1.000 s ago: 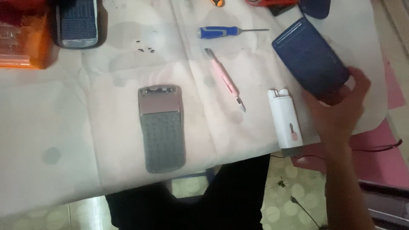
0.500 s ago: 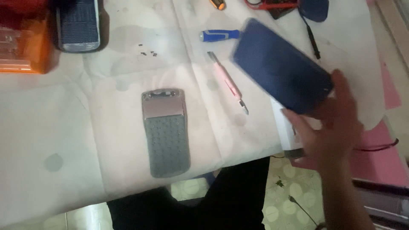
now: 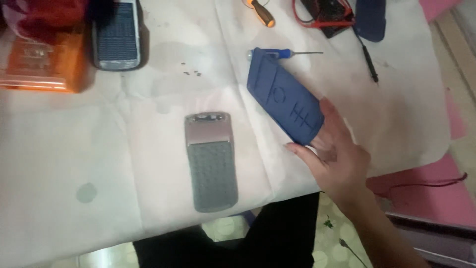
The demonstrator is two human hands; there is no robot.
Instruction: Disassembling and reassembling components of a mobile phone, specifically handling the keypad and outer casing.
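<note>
A table covered with creased white paper (image 3: 64, 164) filled the view, with patterned floor showing below its near edge. The right hand (image 3: 337, 156) held a dark blue flat cover (image 3: 283, 99) by its lower end, fingers wrapped under and around it, lifting it tilted above the paper right of centre. The cover's upper end overlapped the handle of a blue screwdriver (image 3: 285, 52), whose thin shaft pointed to the right; whether they touched could not be told. The left hand was out of view.

To the left of the cover, well apart from it, a grey and pinkish handset body (image 3: 210, 161) lay flat and lengthwise near the table's near edge, its textured grey part toward the person. A few tiny dark screws (image 3: 191, 72) sat on the paper above it. At the far left corner stood an orange box (image 3: 42, 64), and just beside it a dark device with a ribbed grey face (image 3: 117, 35). Along the far edge lay an orange-handled tool (image 3: 262, 12), a black object with red wire (image 3: 329, 17) around it, a second dark blue piece (image 3: 371, 20), and a slim black probe (image 3: 369, 62). A pink surface (image 3: 421, 196) showed under the paper's right edge.
</note>
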